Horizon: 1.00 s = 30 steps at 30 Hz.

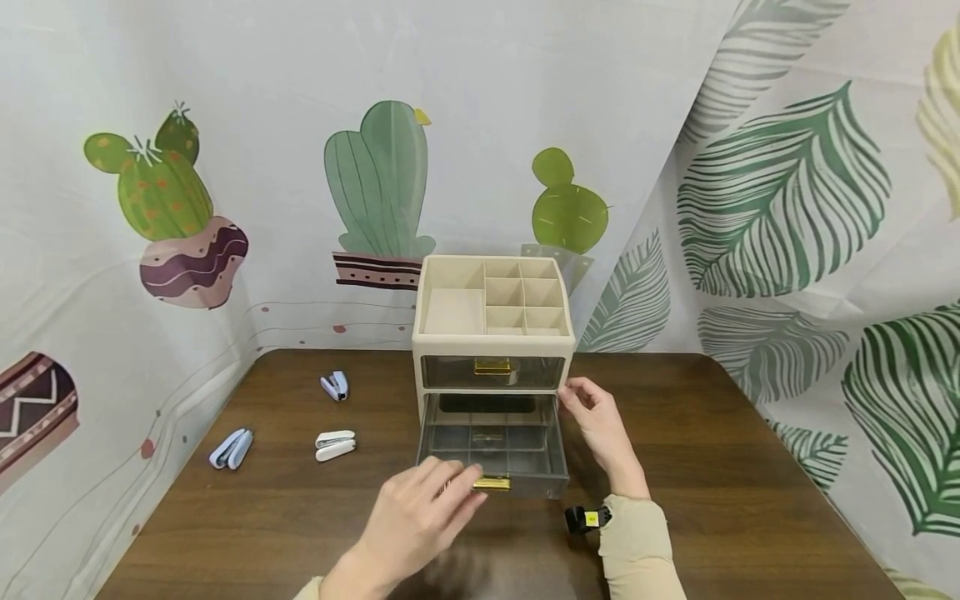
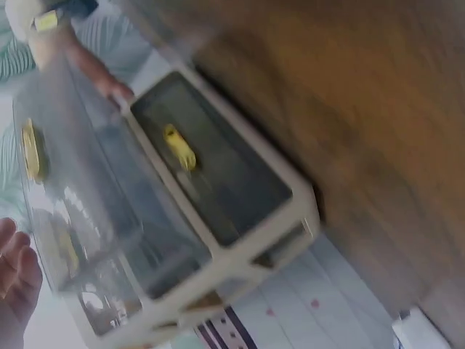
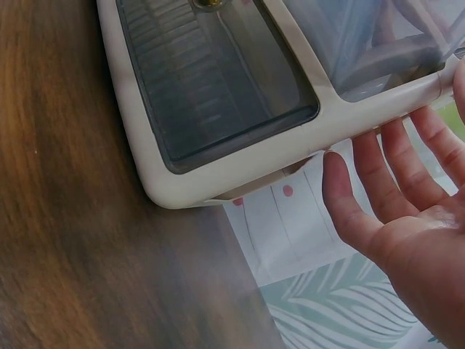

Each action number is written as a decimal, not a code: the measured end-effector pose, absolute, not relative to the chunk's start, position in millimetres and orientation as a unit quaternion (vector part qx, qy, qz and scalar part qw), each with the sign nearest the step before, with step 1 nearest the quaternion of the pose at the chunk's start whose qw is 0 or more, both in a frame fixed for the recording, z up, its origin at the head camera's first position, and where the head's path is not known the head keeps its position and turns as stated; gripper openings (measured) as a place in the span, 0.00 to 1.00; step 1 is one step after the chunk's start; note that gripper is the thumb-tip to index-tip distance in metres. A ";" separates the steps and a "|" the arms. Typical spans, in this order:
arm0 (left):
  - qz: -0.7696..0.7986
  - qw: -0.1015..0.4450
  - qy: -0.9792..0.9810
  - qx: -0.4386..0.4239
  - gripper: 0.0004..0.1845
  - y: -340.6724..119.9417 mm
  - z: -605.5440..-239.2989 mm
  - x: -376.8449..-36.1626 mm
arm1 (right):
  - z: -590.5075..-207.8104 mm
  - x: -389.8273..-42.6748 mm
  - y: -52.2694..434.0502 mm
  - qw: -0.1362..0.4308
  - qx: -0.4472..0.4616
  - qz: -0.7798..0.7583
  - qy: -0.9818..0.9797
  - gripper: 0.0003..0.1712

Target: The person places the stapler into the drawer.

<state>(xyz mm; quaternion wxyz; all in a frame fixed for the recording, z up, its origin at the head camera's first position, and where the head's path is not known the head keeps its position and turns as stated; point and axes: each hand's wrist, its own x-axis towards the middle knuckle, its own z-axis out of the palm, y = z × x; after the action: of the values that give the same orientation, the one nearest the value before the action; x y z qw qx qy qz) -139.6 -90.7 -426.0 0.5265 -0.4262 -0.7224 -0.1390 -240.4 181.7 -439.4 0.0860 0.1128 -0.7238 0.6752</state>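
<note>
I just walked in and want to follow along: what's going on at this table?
Someone is handling a small desk organizer. Their right grip touches its side, with the fingers fairly straight. Their left grip is at the front of a pulled-out drawer, close to its gold handle. The top drawer is closed. Three staplers sit on the table, off to the left.

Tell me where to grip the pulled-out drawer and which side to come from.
Probably by its gold handle, from the front: the handle sits mid-width on the drawer's front face, which stands out ahead of the cream organizer. The left hand is right beside it.
</note>
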 end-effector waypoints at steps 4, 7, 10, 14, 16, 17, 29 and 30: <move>-0.162 0.525 -0.731 -0.405 0.14 -108.7 -421.1 -145.8 | -439.8 -241.5 182.2 0.083 0.114 0.676 -0.723 0.09; -0.169 0.531 -0.735 -0.385 0.14 -124.2 -419.3 -151.1 | -440.3 -242.3 182.4 0.081 0.114 0.677 -0.723 0.09; -0.171 0.534 -0.743 -0.367 0.14 -140.8 -419.4 -157.9 | -440.6 -242.9 182.6 0.081 0.114 0.677 -0.722 0.09; -0.167 0.497 -0.787 -0.327 0.14 -164.0 -422.7 -167.8 | -440.7 -243.1 183.2 0.083 0.113 0.677 -0.723 0.09; -0.164 0.453 -0.825 -0.296 0.14 -176.0 -425.2 -172.8 | -440.9 -243.1 183.5 0.084 0.112 0.676 -0.724 0.09; -0.164 0.426 -0.844 -0.281 0.14 -181.8 -426.5 -175.4 | -441.0 -243.1 183.7 0.084 0.112 0.675 -0.724 0.09; -0.160 0.173 -0.959 -0.159 0.20 -231.8 -454.6 -201.0 | -440.5 -241.2 181.3 0.077 0.103 0.679 -0.723 0.09; -0.161 0.163 -0.961 -0.155 0.21 -234.4 -456.4 -201.8 | -440.0 -241.2 180.9 0.077 0.103 0.679 -0.723 0.09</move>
<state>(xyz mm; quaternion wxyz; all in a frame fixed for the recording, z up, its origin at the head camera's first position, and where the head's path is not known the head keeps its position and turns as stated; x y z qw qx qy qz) -201.8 -234.4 -456.4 0.1628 -0.1549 -0.9610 -0.1611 -241.2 180.9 -440.0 0.0768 0.1033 -0.7226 0.6792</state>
